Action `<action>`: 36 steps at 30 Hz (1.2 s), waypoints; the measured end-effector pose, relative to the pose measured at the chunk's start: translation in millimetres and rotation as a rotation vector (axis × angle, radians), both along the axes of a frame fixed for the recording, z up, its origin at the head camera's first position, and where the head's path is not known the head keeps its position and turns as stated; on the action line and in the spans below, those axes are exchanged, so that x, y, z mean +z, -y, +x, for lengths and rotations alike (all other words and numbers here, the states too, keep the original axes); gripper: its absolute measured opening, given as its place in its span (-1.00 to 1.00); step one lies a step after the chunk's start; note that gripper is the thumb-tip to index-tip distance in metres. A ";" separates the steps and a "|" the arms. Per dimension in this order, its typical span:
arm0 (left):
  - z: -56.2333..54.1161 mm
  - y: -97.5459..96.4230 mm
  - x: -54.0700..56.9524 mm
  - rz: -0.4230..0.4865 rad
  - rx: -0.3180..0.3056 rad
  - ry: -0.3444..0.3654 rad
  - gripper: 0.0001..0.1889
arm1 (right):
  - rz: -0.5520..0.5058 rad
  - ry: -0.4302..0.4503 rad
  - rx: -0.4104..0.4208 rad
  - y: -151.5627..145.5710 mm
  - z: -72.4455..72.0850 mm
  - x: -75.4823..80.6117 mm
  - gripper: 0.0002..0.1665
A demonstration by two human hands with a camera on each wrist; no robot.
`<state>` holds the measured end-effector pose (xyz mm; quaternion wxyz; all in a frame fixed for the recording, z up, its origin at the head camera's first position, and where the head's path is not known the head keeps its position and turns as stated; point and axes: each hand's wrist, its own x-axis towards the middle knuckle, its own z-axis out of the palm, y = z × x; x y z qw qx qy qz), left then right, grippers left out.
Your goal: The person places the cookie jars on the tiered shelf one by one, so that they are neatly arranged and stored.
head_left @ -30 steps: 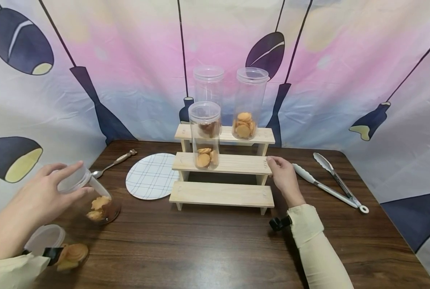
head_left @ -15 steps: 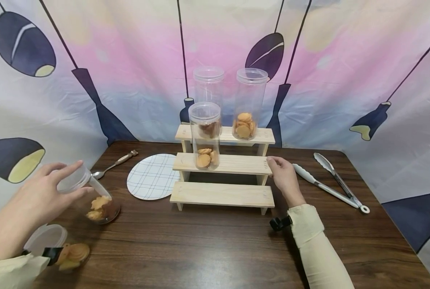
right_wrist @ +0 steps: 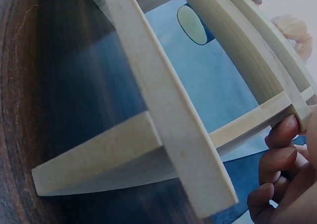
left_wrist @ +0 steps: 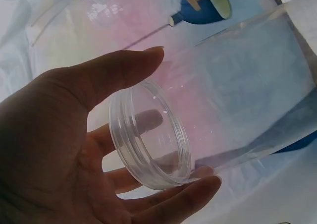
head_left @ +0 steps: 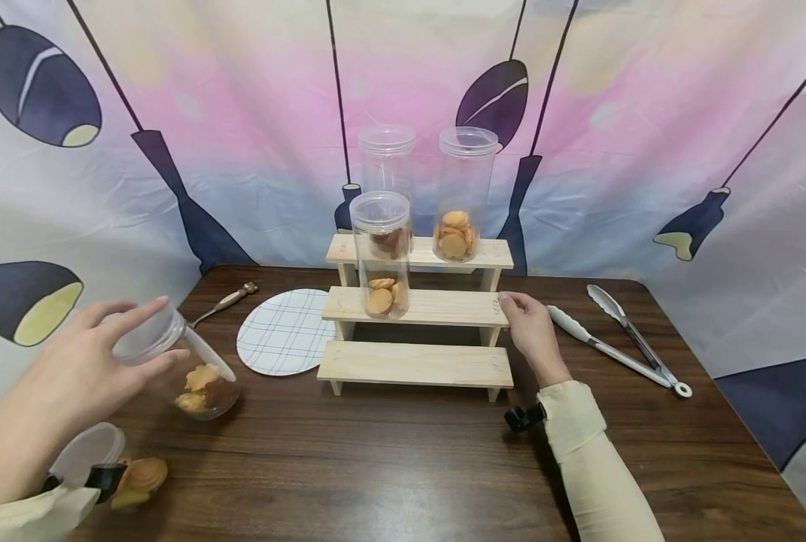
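Note:
My left hand point(head_left: 87, 369) grips a clear lidded jar point(head_left: 223, 391) around its lid, fingers on one side and thumb on the other. The jar leans, with a few cookies point(head_left: 199, 388) at its bottom. In the left wrist view the hand spans the ridged clear lid point(left_wrist: 148, 135). At the right end of the three-tier wooden stand point(head_left: 416, 365), my right hand point(head_left: 534, 335) pinches the middle shelf. The right wrist view shows its fingertips point(right_wrist: 285, 130) against that shelf's end. A jar of cookies point(head_left: 382, 260) stands upright on the middle shelf, at the left.
Two more jars stand on the top shelf, a right one point(head_left: 463, 196) and a left one point(head_left: 387, 162). Another cookie jar point(head_left: 91, 452) is partly behind the left wrist. A checked round mat point(head_left: 281, 331), a fork-like utensil point(head_left: 229, 301) and tongs point(head_left: 626, 369) lie on the table point(head_left: 375, 467).
Over the last half second my left hand has shifted slightly to the right with the tilted jar. The right hand stays on the middle shelf's end.

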<state>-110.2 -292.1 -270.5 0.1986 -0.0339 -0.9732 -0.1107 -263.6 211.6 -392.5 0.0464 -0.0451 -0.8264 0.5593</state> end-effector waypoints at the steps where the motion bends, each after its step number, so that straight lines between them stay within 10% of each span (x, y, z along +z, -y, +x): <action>1: 0.9 -3.2 1.5 0.004 -0.008 -0.015 -0.25 | -0.004 0.000 0.001 0.1 0.1 0.2 -0.30; 17: 3.7 -60.1 25.5 0.068 -0.165 -0.218 -0.30 | 0.001 -0.001 -0.005 0.1 0.5 0.9 -0.32; 36: -8.9 -140.7 47.6 0.150 -0.438 -0.279 -0.33 | 0.000 -0.004 0.001 0.0 0.0 0.2 -0.31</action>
